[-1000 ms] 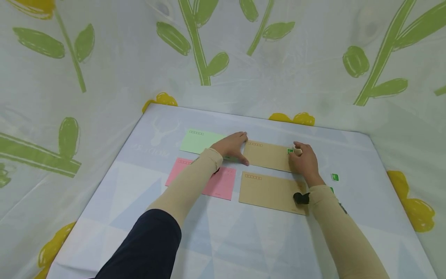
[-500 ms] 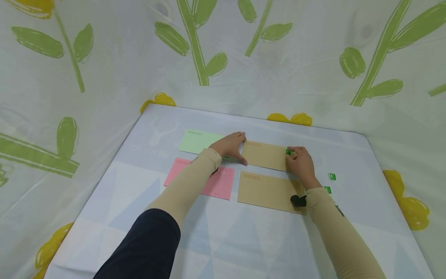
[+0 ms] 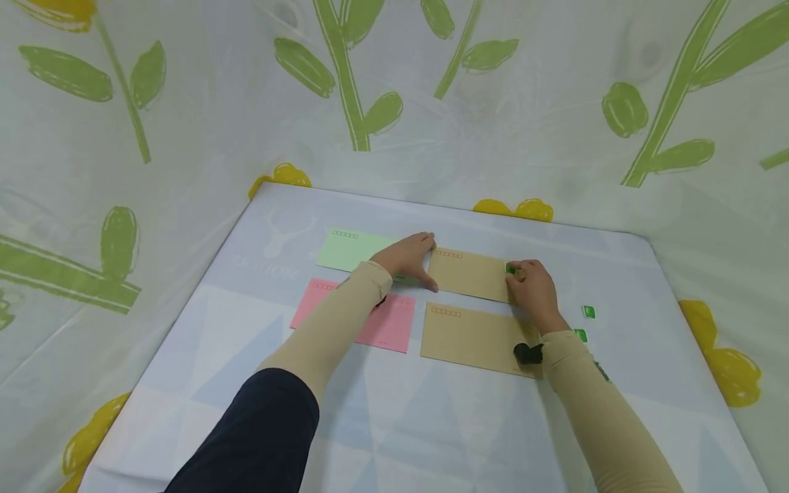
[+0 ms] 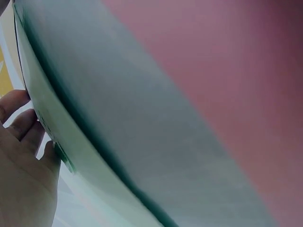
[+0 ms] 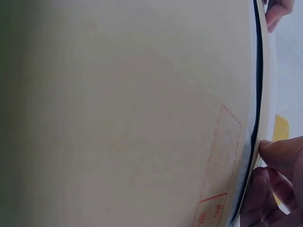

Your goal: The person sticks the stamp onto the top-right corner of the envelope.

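Note:
My right hand pinches a small green stamp between thumb and forefinger at the top right corner of the upper brown envelope. In the right wrist view its thumb and curled fingers show beyond the lower brown envelope's edge. My left hand lies with thumb and fingers spread at the upper brown envelope's left edge, over the right part of the light green envelope. Another green stamp shows on that green envelope, beside the left little finger.
Nearer me lie a pink envelope, partly under the left forearm, and a second brown envelope, under the right wrist. Two loose green stamps lie to the right of the right hand. The patterned tablecloth reaches up to a leaf-print curtain.
The right hand has moved slightly, its raised fingers coming down to the stamp at the envelope's corner. The left hand has stayed put.

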`<state>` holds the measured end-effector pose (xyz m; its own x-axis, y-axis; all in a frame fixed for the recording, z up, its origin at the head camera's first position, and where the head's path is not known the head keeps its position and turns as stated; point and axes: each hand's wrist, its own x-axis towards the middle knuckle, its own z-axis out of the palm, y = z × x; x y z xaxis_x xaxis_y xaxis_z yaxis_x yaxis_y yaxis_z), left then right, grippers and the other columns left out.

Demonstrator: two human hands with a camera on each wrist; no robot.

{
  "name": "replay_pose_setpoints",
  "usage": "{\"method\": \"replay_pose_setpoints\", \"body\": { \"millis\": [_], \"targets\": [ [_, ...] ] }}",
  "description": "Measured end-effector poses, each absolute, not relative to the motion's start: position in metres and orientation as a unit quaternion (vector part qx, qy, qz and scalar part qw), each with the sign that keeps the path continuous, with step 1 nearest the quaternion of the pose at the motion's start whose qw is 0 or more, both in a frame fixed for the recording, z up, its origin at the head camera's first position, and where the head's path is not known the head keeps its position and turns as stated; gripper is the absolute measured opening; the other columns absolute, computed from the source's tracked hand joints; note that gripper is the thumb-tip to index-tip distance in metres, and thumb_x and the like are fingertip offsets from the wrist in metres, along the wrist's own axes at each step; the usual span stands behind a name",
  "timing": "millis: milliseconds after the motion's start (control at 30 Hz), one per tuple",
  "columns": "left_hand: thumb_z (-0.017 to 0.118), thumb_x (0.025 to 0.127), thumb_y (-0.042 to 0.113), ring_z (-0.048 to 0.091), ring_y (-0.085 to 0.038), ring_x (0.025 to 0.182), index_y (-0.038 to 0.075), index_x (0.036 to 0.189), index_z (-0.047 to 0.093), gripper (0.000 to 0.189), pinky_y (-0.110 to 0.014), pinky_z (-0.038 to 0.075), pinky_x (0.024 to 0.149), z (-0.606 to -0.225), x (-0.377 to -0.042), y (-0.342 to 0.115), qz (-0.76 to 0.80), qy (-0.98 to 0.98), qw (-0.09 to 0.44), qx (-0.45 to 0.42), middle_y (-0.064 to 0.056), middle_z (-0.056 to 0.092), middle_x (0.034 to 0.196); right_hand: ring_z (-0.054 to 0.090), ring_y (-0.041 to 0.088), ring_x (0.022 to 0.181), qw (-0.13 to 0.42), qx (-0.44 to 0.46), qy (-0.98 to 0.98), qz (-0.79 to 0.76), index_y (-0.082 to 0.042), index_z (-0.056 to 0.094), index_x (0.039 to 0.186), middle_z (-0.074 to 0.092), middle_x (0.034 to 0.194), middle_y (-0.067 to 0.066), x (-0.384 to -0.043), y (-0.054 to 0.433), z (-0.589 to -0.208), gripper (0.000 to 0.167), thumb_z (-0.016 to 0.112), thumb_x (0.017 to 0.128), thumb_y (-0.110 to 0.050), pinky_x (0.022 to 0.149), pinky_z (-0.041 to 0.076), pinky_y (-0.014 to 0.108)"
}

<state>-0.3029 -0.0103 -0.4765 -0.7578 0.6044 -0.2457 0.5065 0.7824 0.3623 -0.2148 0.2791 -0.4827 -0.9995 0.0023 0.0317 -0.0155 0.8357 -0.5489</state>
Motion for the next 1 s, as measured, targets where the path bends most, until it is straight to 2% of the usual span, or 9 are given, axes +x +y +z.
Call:
{"method": "replay_pose_setpoints", "body": {
  "millis": [400, 1000],
  "targets": [
    [0.084, 0.073, 0.063, 0.017, -0.023, 0.156, 0.007, 0.152, 0.040, 0.107, -0.032, 0.018, 0.126, -0.4771, -0.3032, -0.0091, 0.133, 0.929, 0.175, 0.297, -0.011, 0.020, 0.168, 0.059, 0.045, 0.110, 0.014, 0.010, -0.960, 0.280, 0.007, 0.063, 0.131, 0.051, 0.135, 0.028, -0.2156, 0.2801, -0.4838, 0.034, 0.057, 0.103, -0.012, 0.092, 0.051, 0.058],
    [0.084, 0.072, 0.064, 0.015, -0.021, 0.156, 0.008, 0.153, 0.039, 0.108, -0.030, 0.016, 0.126, -0.4767, -0.3030, -0.0097, 0.136, 0.930, 0.176, 0.294, -0.009, 0.019, 0.169, 0.054, 0.047, 0.119, 0.000, -0.005, -0.961, 0.277, 0.005, 0.061, 0.135, 0.050, 0.139, 0.027, -0.2175, 0.2781, -0.4827, 0.037, 0.057, 0.104, -0.014, 0.101, 0.046, 0.059]
  ]
}}
